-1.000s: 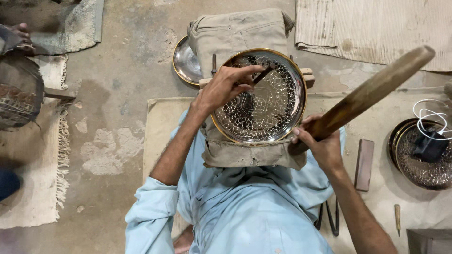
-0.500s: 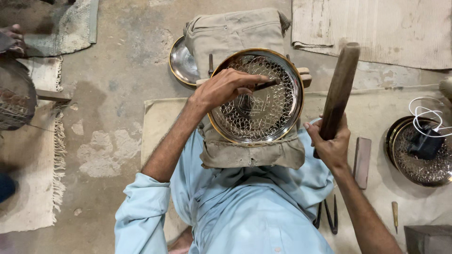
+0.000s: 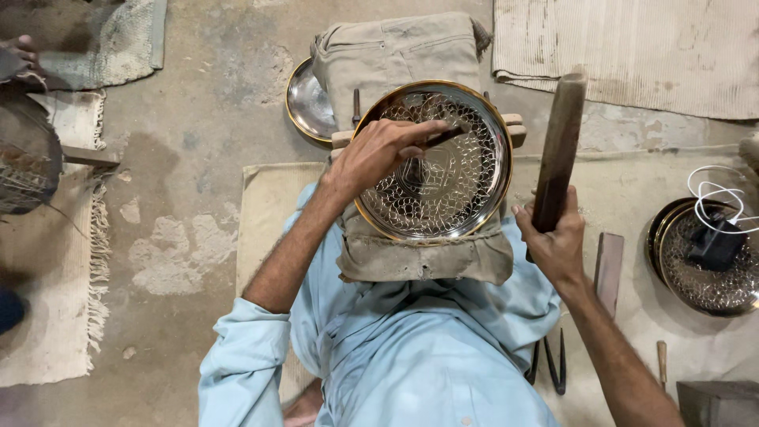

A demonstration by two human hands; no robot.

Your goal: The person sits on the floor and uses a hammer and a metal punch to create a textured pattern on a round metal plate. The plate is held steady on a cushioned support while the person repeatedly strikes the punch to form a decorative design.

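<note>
A round metal plate (image 3: 455,198) with a gold rim and a chased scale pattern rests on a cloth-covered block (image 3: 427,257) in front of me. My left hand (image 3: 379,154) lies over the plate's left part and pinches a thin dark chisel (image 3: 444,137), its tip set on the plate near the centre. My right hand (image 3: 557,241) grips the lower end of a thick wooden mallet (image 3: 558,146), which stands almost upright to the right of the plate, clear of the chisel.
A plain shiny plate (image 3: 304,103) lies half under the cloth at the back left. Another patterned plate (image 3: 700,273) with a black object and white wire sits at right. A flat bar (image 3: 608,269), pliers (image 3: 552,365) and mats lie on the floor.
The mallet has swung from a slant pointing far right up to nearly upright, and my right hand has risen a little. The left hand and chisel stay on the plate.
</note>
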